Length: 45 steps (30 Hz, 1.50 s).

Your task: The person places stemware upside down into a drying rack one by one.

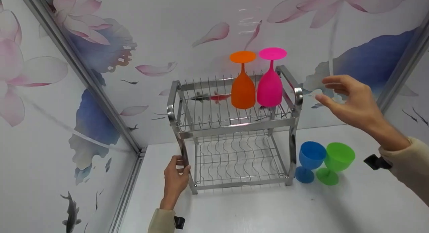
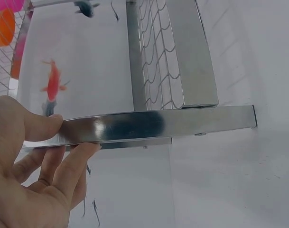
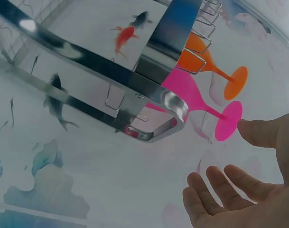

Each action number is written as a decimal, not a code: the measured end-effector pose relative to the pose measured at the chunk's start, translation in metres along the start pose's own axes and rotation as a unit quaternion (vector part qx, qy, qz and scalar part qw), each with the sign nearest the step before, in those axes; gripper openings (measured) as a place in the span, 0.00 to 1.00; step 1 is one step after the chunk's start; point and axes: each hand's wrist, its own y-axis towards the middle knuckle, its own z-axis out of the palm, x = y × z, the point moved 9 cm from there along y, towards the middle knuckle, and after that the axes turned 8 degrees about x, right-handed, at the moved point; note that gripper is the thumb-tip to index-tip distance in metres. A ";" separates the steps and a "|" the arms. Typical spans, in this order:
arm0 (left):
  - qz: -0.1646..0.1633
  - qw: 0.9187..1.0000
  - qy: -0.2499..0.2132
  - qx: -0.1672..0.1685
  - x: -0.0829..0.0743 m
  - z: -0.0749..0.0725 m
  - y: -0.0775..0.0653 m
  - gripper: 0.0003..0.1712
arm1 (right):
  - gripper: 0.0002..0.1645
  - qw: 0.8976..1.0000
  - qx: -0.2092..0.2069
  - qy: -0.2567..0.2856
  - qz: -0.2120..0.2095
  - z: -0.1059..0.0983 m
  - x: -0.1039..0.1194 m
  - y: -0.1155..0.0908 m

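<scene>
A two-tier metal dish rack (image 1: 239, 126) stands against the back wall. My left hand (image 1: 175, 179) pinches its left front post; in the left wrist view the thumb and fingers of that hand (image 2: 44, 166) lie on either side of the metal bar. Upside down on the top tier, side by side at the right, are an orange goblet (image 1: 243, 89) and a pink goblet (image 1: 270, 85). My right hand (image 1: 355, 102) hangs in the air to the right of the rack, holding nothing, its thumb and fingers apart. The right wrist view shows the pink goblet's base (image 3: 228, 121) near that thumb.
A blue goblet (image 1: 312, 155) and a green goblet (image 1: 340, 156) stand upright on the white tabletop (image 1: 254, 213), right of the rack. Flower-printed panels (image 1: 161, 32) rise behind and at the sides. A metal frame strip (image 1: 83, 72) runs down the left corner.
</scene>
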 end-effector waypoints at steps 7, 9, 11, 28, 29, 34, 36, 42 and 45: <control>-0.001 1.000 0.006 -0.006 0.000 -0.001 0.002 0.20 | 0.31 0.999 -0.023 -0.026 -0.001 -0.005 -0.031 -0.026; -0.001 1.000 0.008 -0.008 0.000 -0.002 0.002 0.20 | 0.31 0.999 -0.029 -0.027 0.008 -0.004 -0.042 -0.036; -0.001 1.000 0.008 -0.010 0.000 -0.002 0.001 0.20 | 0.31 0.999 -0.037 -0.026 0.011 -0.002 -0.054 -0.046; 0.011 1.000 -0.007 -0.010 -0.001 0.000 -0.001 0.19 | 0.26 0.985 -0.120 0.068 0.100 0.036 -0.162 -0.136; 0.011 1.000 -0.011 -0.008 -0.001 0.001 -0.002 0.19 | 0.26 0.984 -0.124 0.070 0.102 0.039 -0.166 -0.141; 0.014 1.000 -0.013 -0.005 0.000 0.002 -0.003 0.18 | 0.24 0.981 -0.138 0.071 0.112 0.050 -0.182 -0.157; 0.014 1.000 -0.012 -0.006 0.000 0.001 -0.003 0.18 | 0.24 0.981 -0.141 0.070 0.118 0.054 -0.187 -0.160; 0.010 1.000 -0.016 -0.009 0.001 0.000 -0.003 0.18 | 0.26 0.976 -0.143 0.087 0.142 0.066 -0.206 -0.173; 0.013 1.000 -0.017 -0.008 0.000 0.000 -0.004 0.17 | 0.29 0.970 -0.150 0.099 0.162 0.073 -0.218 -0.179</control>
